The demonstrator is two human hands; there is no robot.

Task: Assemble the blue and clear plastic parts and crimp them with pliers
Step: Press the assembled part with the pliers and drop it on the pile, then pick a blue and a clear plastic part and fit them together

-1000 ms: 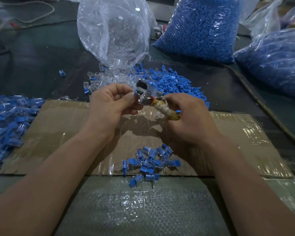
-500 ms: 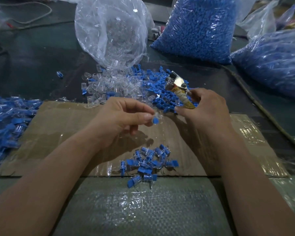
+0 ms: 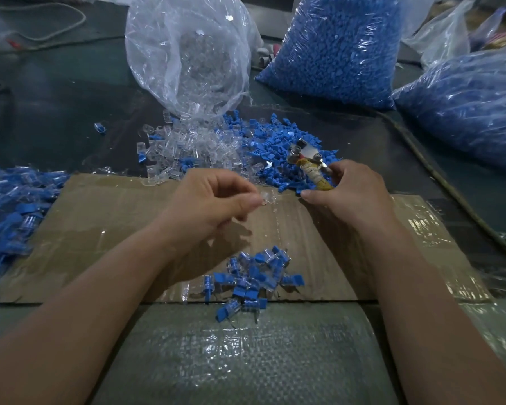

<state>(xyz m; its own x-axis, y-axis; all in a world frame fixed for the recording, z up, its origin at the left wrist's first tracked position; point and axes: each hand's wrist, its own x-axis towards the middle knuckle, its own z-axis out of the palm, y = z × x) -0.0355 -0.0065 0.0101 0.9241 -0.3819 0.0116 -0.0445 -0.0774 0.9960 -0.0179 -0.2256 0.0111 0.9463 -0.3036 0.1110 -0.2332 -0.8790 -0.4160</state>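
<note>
Left hand (image 3: 214, 203): forearm enters from the near left and the hand hangs over the cardboard sheet (image 3: 100, 229), knuckles up, fingers curled. Thumb and forefinger are pressed together on a clear part (image 3: 265, 197), which juts right from the fingertips; the other fingers are tucked under.

Right hand (image 3: 351, 194): forearm enters from the near right, hand at the sheet's far edge, well apart from the left hand. Fingers are wrapped round the tape-bound handle of the pliers (image 3: 310, 162), with the thumb stretched left along the cardboard. The metal head points far and sits above the loose blue parts (image 3: 275, 135). Whether the tool is closed cannot be told.

Stock:
- Loose clear parts (image 3: 181, 144) spill from the clear bag (image 3: 187, 54), left of the blue ones.
- A small pile of assembled pieces (image 3: 254, 276) lies at the sheet's near edge, between the forearms.
- A larger heap of assembled pieces (image 3: 9, 206) lies at far left.
- Two blue-filled bags (image 3: 333, 48) stand at far right.

Change: one second ago the pliers met the left fingertips at centre; now the hands are parted. Half a second ago blue showed at the left fingertips; now only clear plastic shows there.
</note>
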